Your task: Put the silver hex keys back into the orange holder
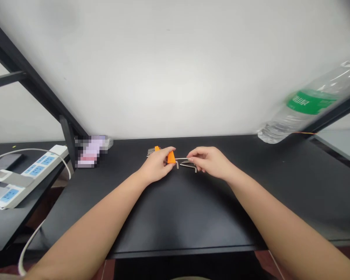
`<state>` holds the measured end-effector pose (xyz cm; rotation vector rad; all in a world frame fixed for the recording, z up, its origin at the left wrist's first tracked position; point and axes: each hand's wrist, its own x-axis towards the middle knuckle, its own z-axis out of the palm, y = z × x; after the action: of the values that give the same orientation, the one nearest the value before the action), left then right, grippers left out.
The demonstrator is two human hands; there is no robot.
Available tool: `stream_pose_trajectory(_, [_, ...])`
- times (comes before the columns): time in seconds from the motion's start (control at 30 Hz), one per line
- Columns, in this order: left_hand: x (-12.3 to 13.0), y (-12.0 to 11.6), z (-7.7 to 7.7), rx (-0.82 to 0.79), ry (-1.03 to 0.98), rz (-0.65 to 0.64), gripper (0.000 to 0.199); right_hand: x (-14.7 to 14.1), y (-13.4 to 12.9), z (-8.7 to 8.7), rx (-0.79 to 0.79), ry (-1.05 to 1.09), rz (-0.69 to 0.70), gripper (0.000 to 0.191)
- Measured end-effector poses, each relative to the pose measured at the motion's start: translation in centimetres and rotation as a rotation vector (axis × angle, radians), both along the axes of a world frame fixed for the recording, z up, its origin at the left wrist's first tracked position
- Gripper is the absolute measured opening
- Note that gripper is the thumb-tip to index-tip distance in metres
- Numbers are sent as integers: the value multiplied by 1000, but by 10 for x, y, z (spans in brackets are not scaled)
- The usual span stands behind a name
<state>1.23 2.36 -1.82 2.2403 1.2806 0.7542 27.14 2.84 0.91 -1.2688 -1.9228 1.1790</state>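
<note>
Cable (32, 149), white, loops over a power strip (34, 170) on a dark surface at my far left, with a pale adapter plugged in. A black metal frame (41, 86) slants down beside it, and just past its foot a pixelated lilac item (91, 149) sits on my black desk (177, 217), near the wall (169, 85).

Further along, out from under my left hand (156, 167), a row of thin metal hex keys (151, 151) pokes leftward. That hand is closed around an orange holder (171, 157), thumb and fingers on it, above the middle of the desk. A short bent end (177, 165) shows just below the holder's right edge. Between my hands runs a slim metal rod (181, 158): my right hand (205, 159) pinches one end in its fingertips, and the other reaches the holder. Beneath those fingers is an L-shaped key (189, 166); whether they touch it, I can't tell.

Well off to my right, a clear bottle (312, 102) with a green label stands near the wall.
</note>
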Motion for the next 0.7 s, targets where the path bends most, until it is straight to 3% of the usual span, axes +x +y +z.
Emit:
stream_pose_trajectory(0.23, [5, -5, 1, 29, 36, -45, 52, -5, -1, 0, -163, 97, 30, 24])
stream_pose_trajectory(0.47, [6, -5, 4, 152, 118, 11, 48, -34, -12, -12, -327, 469, -16, 30])
stream_pose_trajectory(0.7, [7, -5, 2, 191, 133, 82, 47, -18, -3, -8, -190, 282, -67, 33])
